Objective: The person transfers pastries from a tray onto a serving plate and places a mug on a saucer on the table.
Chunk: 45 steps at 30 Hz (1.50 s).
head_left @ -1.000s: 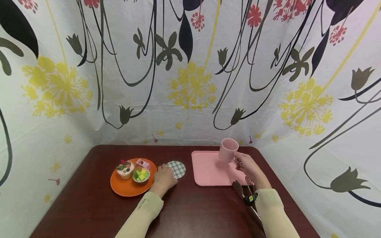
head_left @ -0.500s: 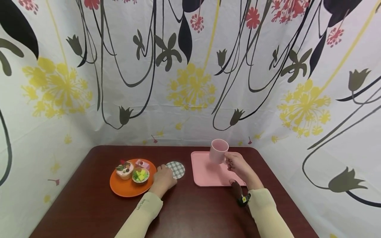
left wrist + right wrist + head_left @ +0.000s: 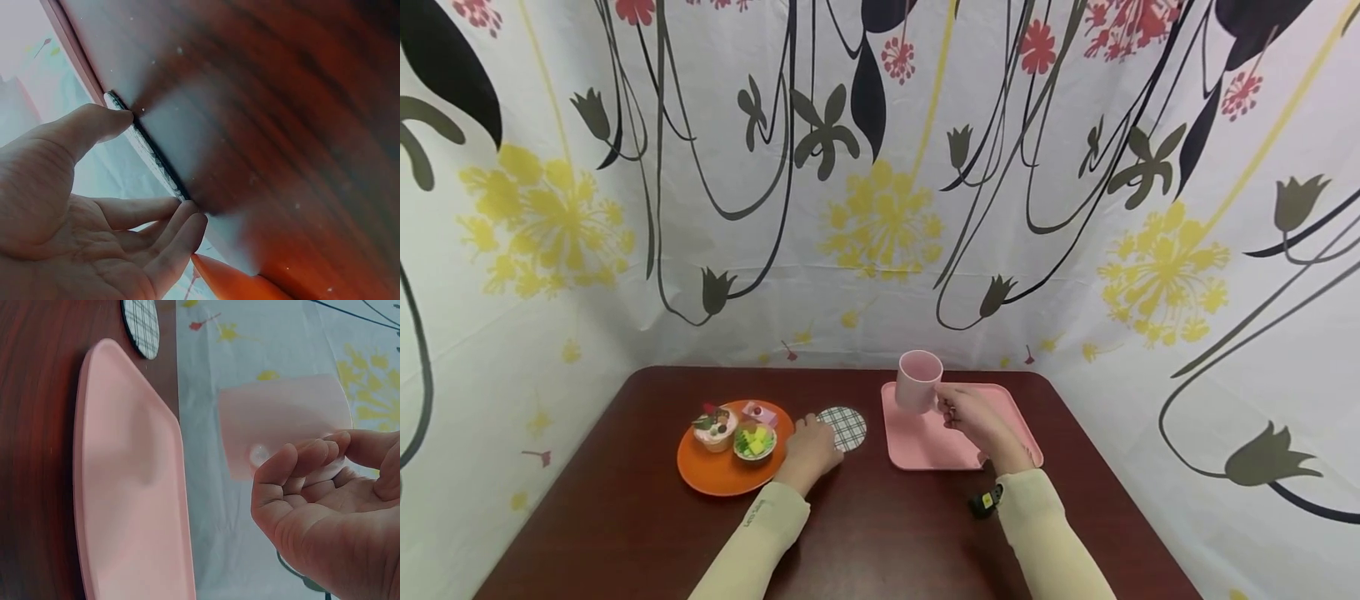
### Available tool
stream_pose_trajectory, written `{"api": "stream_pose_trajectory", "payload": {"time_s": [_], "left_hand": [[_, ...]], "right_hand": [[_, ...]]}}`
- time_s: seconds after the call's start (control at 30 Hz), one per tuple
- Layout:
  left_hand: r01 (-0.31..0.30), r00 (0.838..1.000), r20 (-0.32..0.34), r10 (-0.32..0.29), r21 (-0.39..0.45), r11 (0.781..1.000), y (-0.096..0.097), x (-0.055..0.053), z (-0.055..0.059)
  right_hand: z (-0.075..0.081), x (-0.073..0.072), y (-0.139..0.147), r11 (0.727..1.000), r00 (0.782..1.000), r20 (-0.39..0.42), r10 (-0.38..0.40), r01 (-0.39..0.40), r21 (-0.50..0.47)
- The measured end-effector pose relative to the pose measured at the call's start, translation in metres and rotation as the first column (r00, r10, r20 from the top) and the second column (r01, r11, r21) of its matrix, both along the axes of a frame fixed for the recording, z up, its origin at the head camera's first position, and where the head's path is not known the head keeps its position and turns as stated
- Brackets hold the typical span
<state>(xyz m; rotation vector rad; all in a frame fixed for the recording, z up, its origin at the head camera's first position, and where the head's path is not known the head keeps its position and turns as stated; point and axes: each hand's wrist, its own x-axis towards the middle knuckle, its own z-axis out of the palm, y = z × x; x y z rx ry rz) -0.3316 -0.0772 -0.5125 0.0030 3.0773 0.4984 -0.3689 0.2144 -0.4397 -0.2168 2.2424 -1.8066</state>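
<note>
My left hand [image 3: 810, 450] holds a round checked coaster [image 3: 847, 429] by its edge, beside the orange plate. In the left wrist view the thumb [image 3: 106, 122] and fingertips [image 3: 191, 215] touch separated points along the coaster's rim [image 3: 149, 149]. My right hand [image 3: 976, 419] grips a pink mug [image 3: 916, 385] by its handle. Upright, the mug is raised above the left part of a pink tray [image 3: 943, 450]. From the right wrist view, the curled fingers cover most of the handle, and the mug [image 3: 275, 412] shows well apart from the tray [image 3: 134, 462].
On the orange plate [image 3: 711, 477] at the left sit a cupcake [image 3: 715, 428], a small bowl of green and yellow food [image 3: 754, 442] and a pink cake slice [image 3: 760, 412]. A flower-patterned curtain [image 3: 850, 333] hangs close behind the dark wooden table [image 3: 865, 533].
My right hand has carried the mug leftward, from over the tray's right part to its left part. My left hand and the coaster have stayed in place.
</note>
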Motion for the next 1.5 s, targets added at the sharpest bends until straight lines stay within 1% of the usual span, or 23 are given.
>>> {"api": "stream_pose_trajectory", "payload": {"time_s": [0.23, 0.43, 0.53, 0.63, 0.8, 1.03, 1.2, 1.37, 1.5], "left_hand": [[0.001, 1.0, -0.003, -0.001, 0.008, 1.0, 0.0, -0.001, 0.0], [-0.007, 1.0, -0.004, 0.007, -0.004, 1.0, -0.002, 0.0, 0.0], [-0.008, 1.0, 0.005, 0.008, -0.013, 1.0, -0.003, -0.002, 0.0], [-0.008, 1.0, 0.021, 0.008, -0.026, 1.0, -0.003, -0.004, -0.001], [-0.003, 1.0, 0.028, 0.004, -0.041, 0.999, -0.004, -0.005, -0.002], [-0.008, 1.0, 0.03, 0.007, 0.046, 0.999, -0.006, -0.005, 0.001], [-0.009, 1.0, 0.023, 0.006, 0.102, 0.995, -0.009, -0.004, 0.001], [0.002, 1.0, 0.015, -0.003, 0.117, 0.993, -0.01, -0.006, 0.0], [0.002, 1.0, 0.0, -0.002, 0.136, 0.991, -0.012, -0.006, 0.001]], "right_hand": [[-0.005, 0.0, -0.019, 0.999, 0.999, 0.01, 0.045, -0.045, -0.02], [-0.016, 0.001, -0.036, 0.999, 0.999, 0.019, 0.04, -0.039, -0.03], [-0.02, 0.001, -0.046, 0.998, 0.999, 0.024, 0.043, -0.042, -0.051], [-0.024, 0.003, -0.054, 0.997, 0.998, 0.023, 0.054, -0.053, -0.053], [-0.031, 0.004, -0.065, 0.996, 0.998, 0.02, 0.064, -0.062, -0.058], [-0.037, 0.005, -0.081, 0.996, 0.998, 0.011, 0.067, -0.066, -0.063], [-0.042, 0.008, -0.093, 0.993, 0.995, 0.0, 0.097, -0.096, -0.067], [-0.048, 0.008, -0.103, 0.992, 0.993, -0.008, 0.116, -0.117, -0.046], [-0.053, 0.006, -0.11, 0.991, 0.993, 0.004, 0.115, -0.115, -0.07]]}}
